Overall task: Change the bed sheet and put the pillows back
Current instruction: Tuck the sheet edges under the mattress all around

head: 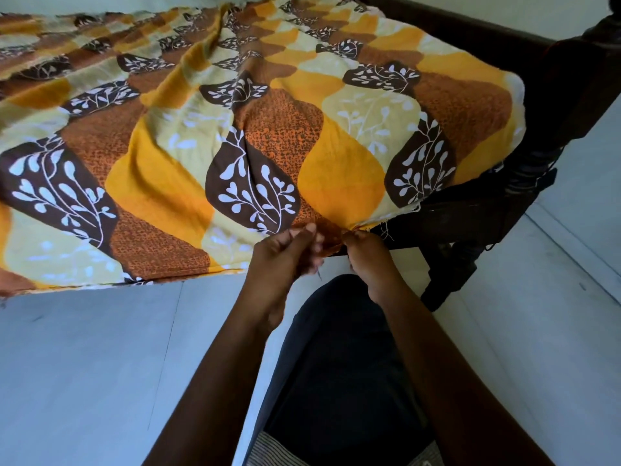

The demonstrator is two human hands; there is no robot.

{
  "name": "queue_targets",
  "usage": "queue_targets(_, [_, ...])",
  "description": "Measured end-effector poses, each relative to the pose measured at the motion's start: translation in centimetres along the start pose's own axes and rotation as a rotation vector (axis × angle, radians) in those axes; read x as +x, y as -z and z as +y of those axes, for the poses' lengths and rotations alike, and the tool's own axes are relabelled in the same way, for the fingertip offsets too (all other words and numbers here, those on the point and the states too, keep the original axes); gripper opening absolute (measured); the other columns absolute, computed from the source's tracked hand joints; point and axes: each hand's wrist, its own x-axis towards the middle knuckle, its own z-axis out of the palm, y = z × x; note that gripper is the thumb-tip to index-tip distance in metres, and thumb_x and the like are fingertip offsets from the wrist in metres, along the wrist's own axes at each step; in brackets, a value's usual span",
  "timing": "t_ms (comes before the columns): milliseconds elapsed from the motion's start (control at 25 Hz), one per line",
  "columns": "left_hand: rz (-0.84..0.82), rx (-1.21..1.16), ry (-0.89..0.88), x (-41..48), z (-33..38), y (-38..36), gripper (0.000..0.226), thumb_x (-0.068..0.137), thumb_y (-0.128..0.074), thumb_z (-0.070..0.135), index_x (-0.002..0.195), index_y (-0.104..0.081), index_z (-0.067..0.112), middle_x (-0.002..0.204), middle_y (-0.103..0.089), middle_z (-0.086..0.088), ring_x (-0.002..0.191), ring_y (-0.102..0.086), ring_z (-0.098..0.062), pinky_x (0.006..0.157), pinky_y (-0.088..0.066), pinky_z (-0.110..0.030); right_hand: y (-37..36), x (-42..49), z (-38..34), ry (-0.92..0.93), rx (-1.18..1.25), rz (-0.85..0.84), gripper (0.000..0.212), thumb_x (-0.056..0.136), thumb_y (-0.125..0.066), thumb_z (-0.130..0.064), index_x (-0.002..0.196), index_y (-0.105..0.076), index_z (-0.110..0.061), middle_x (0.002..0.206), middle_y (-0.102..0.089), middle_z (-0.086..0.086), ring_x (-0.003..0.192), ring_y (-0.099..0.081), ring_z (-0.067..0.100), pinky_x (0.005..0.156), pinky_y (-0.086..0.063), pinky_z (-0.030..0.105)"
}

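Pinching sheet (255, 136) hem, left hand (280, 264) blurred

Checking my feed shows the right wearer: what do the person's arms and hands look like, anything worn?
Left forearm and right forearm are bare to the frame edge, no sleeves showing. Neither left hand nor right hand shows gloves, rings or a watch. Below are dark trousers and a striped hem.

The person wears dark navy trousers (339, 364) and a finely striped grey shirt (279, 450).
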Motion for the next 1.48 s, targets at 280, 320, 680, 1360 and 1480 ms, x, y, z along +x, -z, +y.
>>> queue_targets(280, [0.037,-0.893,0.199,1.1,0.7,-3.1,0.060,0.096,-0.034,0.045,0.135,-0.042,0.000,0.133,-0.051,-0.018,0.126,-0.048,-0.027,0.106,-0.036,-0.037,-1.0,-0.9,0.5,0.014,0.143,0.193,0.039,0.095,-0.047,-0.025,0.056,-0.047,-0.020,0.058,-0.048,0.000,0.068,-0.051,0.023,0.075,-0.045,0.041])
queue_targets(320, [0.044,-0.953,0.194,1.2,1.0,-3.3,0.065,0.095,-0.032,0.049,0.136,-0.039,-0.001,0.137,-0.046,-0.019,0.130,-0.043,-0.028,0.109,-0.032,-0.039,-1.2,-1.0,0.5,0.007,0.199,0.230,0.039,0.094,-0.050,-0.025,0.055,-0.050,-0.020,0.057,-0.051,0.000,0.065,-0.053,0.021,0.074,-0.046,0.041])
queue_targets(680, [-0.038,-1.227,0.204,3.3,0.9,-2.7,0.082,0.091,-0.023,0.060,0.126,-0.042,-0.011,0.135,-0.045,-0.029,0.131,-0.040,-0.037,0.113,-0.024,-0.049,2.6,-0.9,-0.3,-0.153,0.863,0.311,0.011,0.087,-0.063,-0.020,0.091,-0.062,-0.010,0.061,-0.059,-0.001,0.049,-0.055,0.006,0.051,-0.048,0.018])
queue_targets(1360, [0.026,-0.856,0.220,2.5,1.0,-0.9,0.040,0.094,-0.033,0.023,0.118,-0.056,0.001,0.123,-0.061,-0.015,0.118,-0.056,-0.023,0.104,-0.039,-0.037,1.2,-0.2,-5.1,-0.130,1.473,-0.008,0.029,0.098,-0.038,-0.022,0.114,-0.055,-0.005,0.114,-0.060,0.012,0.113,-0.056,0.025,0.099,-0.043,0.037])
queue_targets(1480, [0.244,-0.784,0.156,0.8,0.0,2.5,0.024,0.094,-0.040,0.012,0.101,-0.062,0.009,0.096,-0.070,-0.004,0.094,-0.067,-0.015,0.087,-0.053,-0.027,0.4,-3.6,-3.2,-0.175,1.326,-0.064,0.028,0.097,-0.042,-0.017,0.118,-0.057,-0.006,0.112,-0.065,0.010,0.105,-0.063,0.021,0.087,-0.054,0.031])
